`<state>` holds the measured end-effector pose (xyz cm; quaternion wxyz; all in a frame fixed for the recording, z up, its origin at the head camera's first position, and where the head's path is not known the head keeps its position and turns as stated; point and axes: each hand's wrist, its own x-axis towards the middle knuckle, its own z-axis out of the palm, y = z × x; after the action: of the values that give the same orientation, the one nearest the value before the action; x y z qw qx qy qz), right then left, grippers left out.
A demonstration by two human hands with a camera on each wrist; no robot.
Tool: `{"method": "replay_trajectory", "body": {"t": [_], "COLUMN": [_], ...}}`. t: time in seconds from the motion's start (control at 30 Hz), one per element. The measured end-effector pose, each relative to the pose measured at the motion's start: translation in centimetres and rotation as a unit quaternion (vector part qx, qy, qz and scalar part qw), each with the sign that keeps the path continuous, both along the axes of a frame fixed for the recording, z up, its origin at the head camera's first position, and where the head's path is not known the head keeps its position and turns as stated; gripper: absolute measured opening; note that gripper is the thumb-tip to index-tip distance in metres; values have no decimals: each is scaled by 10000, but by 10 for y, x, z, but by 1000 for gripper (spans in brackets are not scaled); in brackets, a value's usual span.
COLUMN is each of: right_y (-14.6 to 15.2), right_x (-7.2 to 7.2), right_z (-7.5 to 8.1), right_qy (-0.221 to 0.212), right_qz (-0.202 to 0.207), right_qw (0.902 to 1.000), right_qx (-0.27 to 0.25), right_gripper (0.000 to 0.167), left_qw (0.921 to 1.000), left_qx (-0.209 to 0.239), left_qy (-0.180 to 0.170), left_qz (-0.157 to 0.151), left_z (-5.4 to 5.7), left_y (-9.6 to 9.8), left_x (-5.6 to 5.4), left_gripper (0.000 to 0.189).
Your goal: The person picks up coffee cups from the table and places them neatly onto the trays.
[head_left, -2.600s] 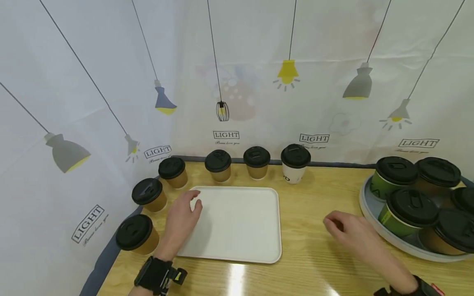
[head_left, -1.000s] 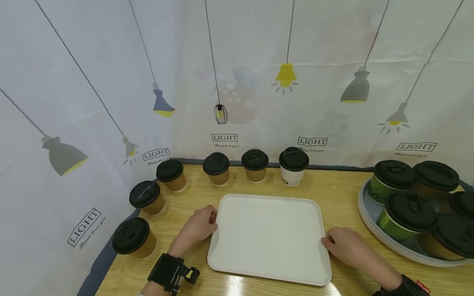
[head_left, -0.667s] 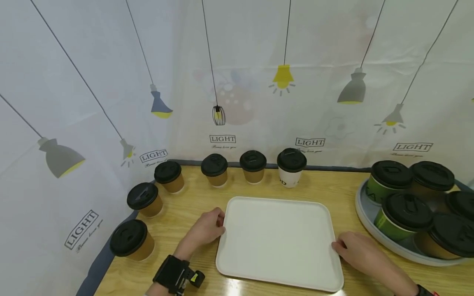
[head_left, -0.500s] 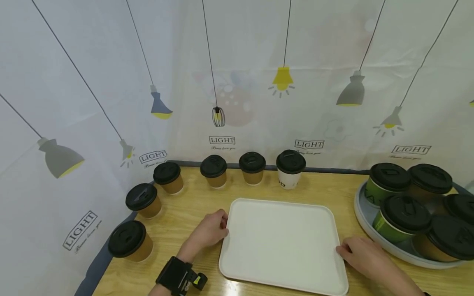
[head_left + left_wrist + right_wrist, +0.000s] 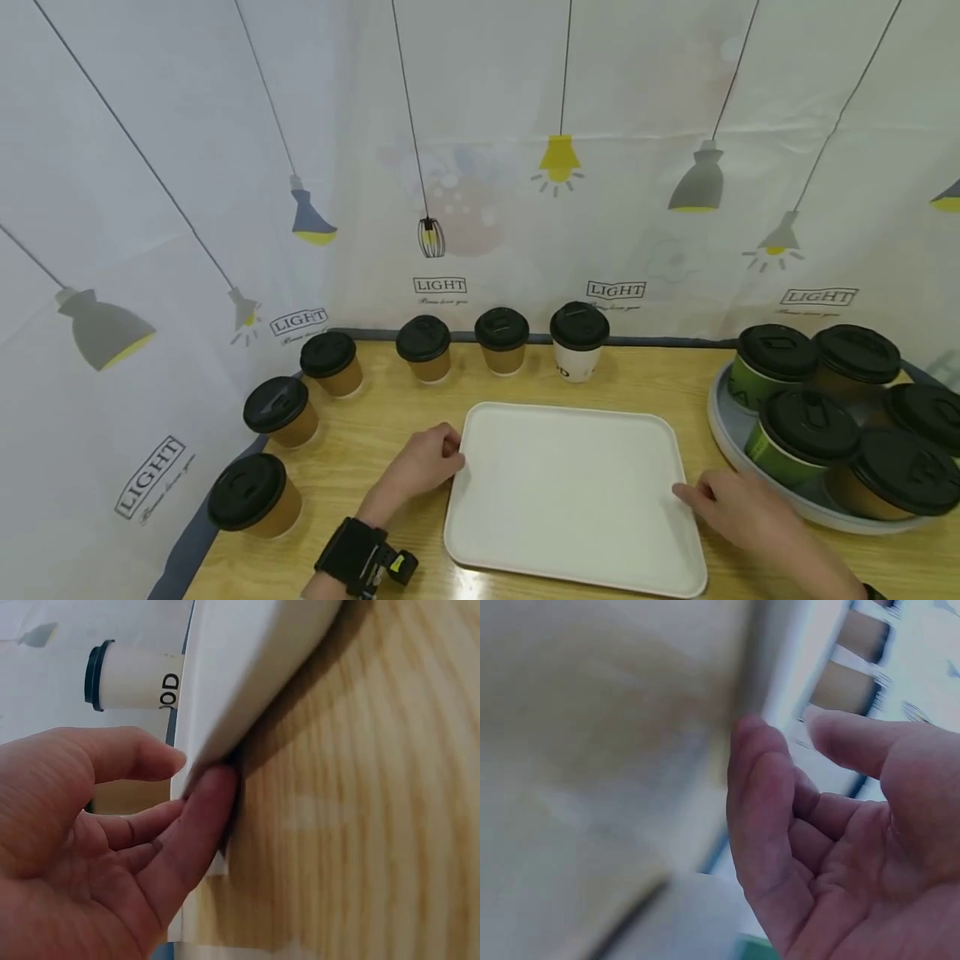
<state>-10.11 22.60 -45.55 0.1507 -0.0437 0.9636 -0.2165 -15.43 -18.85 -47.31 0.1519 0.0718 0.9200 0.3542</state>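
A white rectangular tray (image 5: 573,500) lies on the wooden table between my two hands. My left hand (image 5: 422,460) holds its left edge; in the left wrist view the thumb rests at the rim and fingers (image 5: 210,802) reach beneath it. At the right edge is my right hand (image 5: 746,508), slightly blurred. The right wrist view shows its thumb (image 5: 855,739) on the upper side of the rim and the index finger on the lower side, with the rim between them. Nothing stands on the tray.
Black-lidded brown paper cups (image 5: 257,498) line the left and back of the table. A white cup (image 5: 577,354) ends the back row. At right, a round grey tray (image 5: 723,433) carries several green and brown lidded cups, close to my right hand. Printed cloth hangs behind.
The white tray has moved right and nearer me, away from the left cups. My left hand has shifted right to its left edge; my right hand has come to its right edge.
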Motion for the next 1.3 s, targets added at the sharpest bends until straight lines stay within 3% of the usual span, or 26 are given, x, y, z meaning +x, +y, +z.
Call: {"method": "replay_trajectory", "body": {"t": [0.17,0.33,0.53,0.77,1.03,1.2,1.3], "right_y": [-23,-46,-72,-99,-122,-128,-129], "right_x": [-18,-54,-97,-125,-151,-154,-153], "right_z": [28,34,25,8,-10,-19,-23], "right_qy": [966,1177,1349,1223,1244,1528,1592], "right_qz": [-72,-189,-688,-1436,-1790,-1841,-1824], "right_qw": [9945,9860,9645,9368,9004,8783,8724], "right_qx": [-395,-1168,-2164,-2946,-3764,-4139,-4247], "right_gripper": [36,56,89,113,118,109,104], "left_qw": [9977,9969,9976,9983,9977,9976,9980], "left_qx": [605,661,576,461,551,586,561], "left_qy": [-260,-377,-351,-318,-321,-329,-268], "left_qz": [173,218,150,130,244,189,136], "left_z": [-7,-7,-7,-9,-8,-9,-10], "left_y": [-4,-2,-1,0,0,1,0], "left_x": [-6,-7,-6,-5,-6,-5,-4], "left_gripper": [17,17,16,14,14,14,12]}}
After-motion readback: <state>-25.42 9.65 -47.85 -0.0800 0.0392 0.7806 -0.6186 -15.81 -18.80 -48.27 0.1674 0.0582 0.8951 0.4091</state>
